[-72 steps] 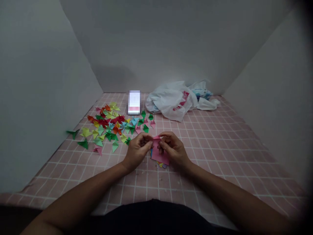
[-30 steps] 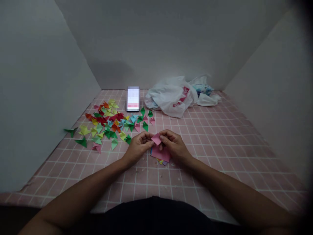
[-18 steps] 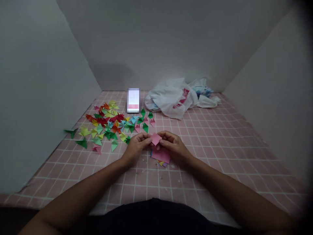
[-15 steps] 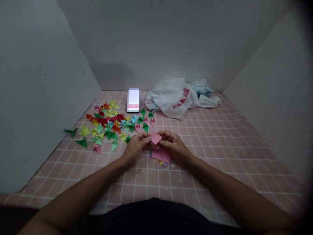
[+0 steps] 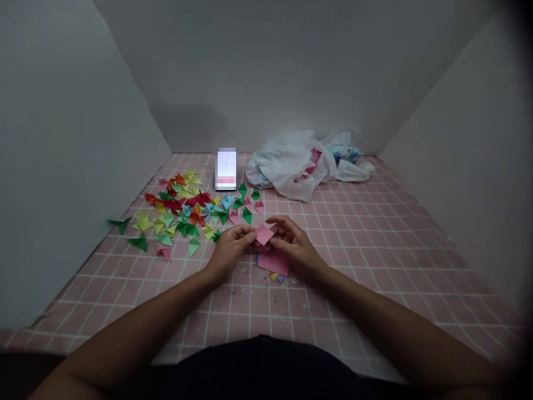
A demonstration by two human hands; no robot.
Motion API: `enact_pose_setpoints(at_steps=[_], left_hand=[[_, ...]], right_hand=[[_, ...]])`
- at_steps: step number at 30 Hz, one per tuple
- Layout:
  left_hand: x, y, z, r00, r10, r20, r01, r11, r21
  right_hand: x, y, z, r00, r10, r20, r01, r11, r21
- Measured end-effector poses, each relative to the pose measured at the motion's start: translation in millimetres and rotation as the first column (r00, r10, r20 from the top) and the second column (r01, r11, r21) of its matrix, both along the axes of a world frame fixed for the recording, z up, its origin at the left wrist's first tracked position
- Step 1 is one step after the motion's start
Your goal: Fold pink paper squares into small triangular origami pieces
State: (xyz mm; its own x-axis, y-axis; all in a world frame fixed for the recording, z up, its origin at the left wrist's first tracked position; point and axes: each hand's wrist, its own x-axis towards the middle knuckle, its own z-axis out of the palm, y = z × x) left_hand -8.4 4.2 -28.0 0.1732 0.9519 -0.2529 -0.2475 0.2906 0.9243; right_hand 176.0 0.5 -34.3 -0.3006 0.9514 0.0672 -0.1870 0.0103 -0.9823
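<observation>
A small pink origami paper (image 5: 264, 235), folded into a diamond, is held up between my two hands. My left hand (image 5: 231, 248) pinches its left corner between thumb and fingers. At the right corner, the thumb and some fingers of my right hand (image 5: 295, 244) grip the paper, while the index finger is lifted off its top edge. Just below lies a stack of paper squares (image 5: 273, 263), pink on top, with yellow, purple and blue edges peeking out. Part of the stack is hidden by my hands.
Many folded paper pieces (image 5: 183, 225) in several colours spread over the left of the pink checked cloth (image 5: 375, 266). A lit phone (image 5: 226, 169) stands behind them. Crumpled white plastic bags (image 5: 291, 164) lie by the back wall. Pale walls enclose three sides.
My right index finger has lifted and straightened away from the top of the pink paper. The whole view has shifted very slightly. Both hands keep their hold.
</observation>
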Motion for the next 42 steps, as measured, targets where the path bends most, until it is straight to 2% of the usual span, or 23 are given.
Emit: enact_pose_setpoints(at_steps=[2, 3, 5, 7, 9, 14, 19, 26, 33, 37, 42], left_hand=[[0.3, 0.5, -0.9, 0.999, 0.022, 0.035, -0.022, 1.0, -0.021], [0.4, 0.6, -1.3, 0.998, 0.028, 0.048, -0.027, 0.999, -0.028], [0.4, 0.6, -1.9, 0.998, 0.031, 0.057, -0.029, 0.999, -0.031], [0.3, 0.3, -2.1, 0.998, 0.025, 0.053, -0.024, 0.999, -0.03], [0.0, 0.0, -2.3, 0.999, 0.021, 0.045, -0.019, 0.999, -0.03], [-0.6, -0.1, -1.8, 0.999, -0.004, 0.034, 0.005, 1.0, -0.015], [0.1, -0.6, 1.3, 1.0, -0.005, 0.001, 0.005, 1.0, -0.005], [-0.5, -1.1, 2.9, 0.998, -0.037, -0.046, 0.037, 0.999, 0.008], [0.7, -2.4, 2.1, 0.995, -0.094, -0.043, 0.096, 0.995, 0.028], [3.3, -3.8, 4.3, 0.994, -0.103, -0.023, 0.104, 0.991, 0.081], [4.9, -6.1, 3.4, 0.991, -0.11, -0.075, 0.12, 0.982, 0.149]], right_hand=[[2.8, 2.0, 1.4, 0.986, -0.105, 0.132, 0.082, 0.983, 0.166], [4.4, 3.4, 2.0, 0.965, -0.158, 0.21, 0.098, 0.957, 0.273], [7.3, 6.3, 2.9, 0.931, -0.209, 0.299, 0.054, 0.89, 0.452], [8.9, 8.2, 3.1, 0.915, -0.226, 0.333, 0.005, 0.834, 0.551], [9.1, 8.7, 2.8, 0.908, -0.225, 0.353, -0.031, 0.805, 0.593], [8.6, 7.1, 1.8, 0.894, -0.224, 0.389, -0.069, 0.788, 0.612], [8.7, 5.9, 2.3, 0.885, -0.23, 0.406, -0.066, 0.8, 0.597], [8.0, 5.7, 2.4, 0.874, -0.256, 0.413, -0.063, 0.783, 0.618], [4.9, 6.3, 1.8, 0.878, -0.283, 0.385, -0.022, 0.781, 0.624], [2.8, 4.7, 1.4, 0.884, -0.306, 0.353, 0.016, 0.775, 0.632], [0.2, 0.9, 2.8, 0.881, -0.328, 0.341, 0.043, 0.773, 0.633]])
